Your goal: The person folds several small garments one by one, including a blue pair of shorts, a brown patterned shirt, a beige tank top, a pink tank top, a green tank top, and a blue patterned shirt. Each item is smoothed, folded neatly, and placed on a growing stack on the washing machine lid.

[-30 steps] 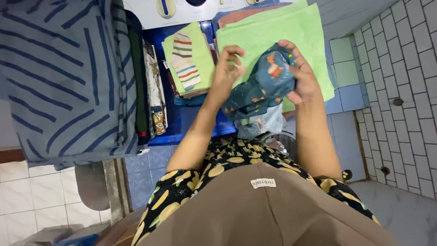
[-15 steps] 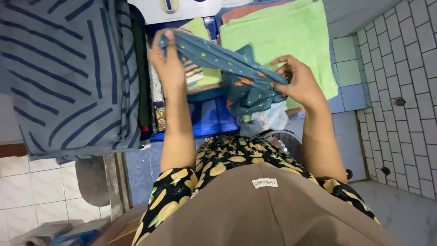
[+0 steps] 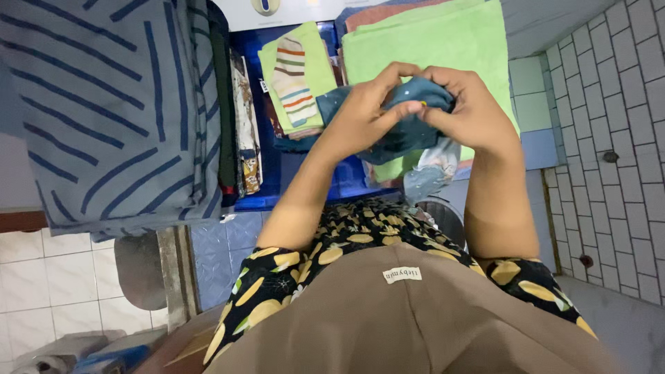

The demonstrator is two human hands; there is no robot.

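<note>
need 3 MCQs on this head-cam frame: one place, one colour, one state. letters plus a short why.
1. Where does the striped folded cloth lie?
A. on the white floor tiles
B. on the blue surface, left of the green towel
C. on the grey striped fabric

2. What colour is the small garment held in the hands?
A. dark blue with small spots
B. plain red
C. white

3. How is that garment held?
A. spread out flat
C. hanging from one hand
B. bunched between both hands

Key:
1 B: the striped folded cloth rests on the blue surface beside the green towel.
2 A: the small garment is dark blue, spotted.
3 B: the left hand and right hand pinch it together.
</note>
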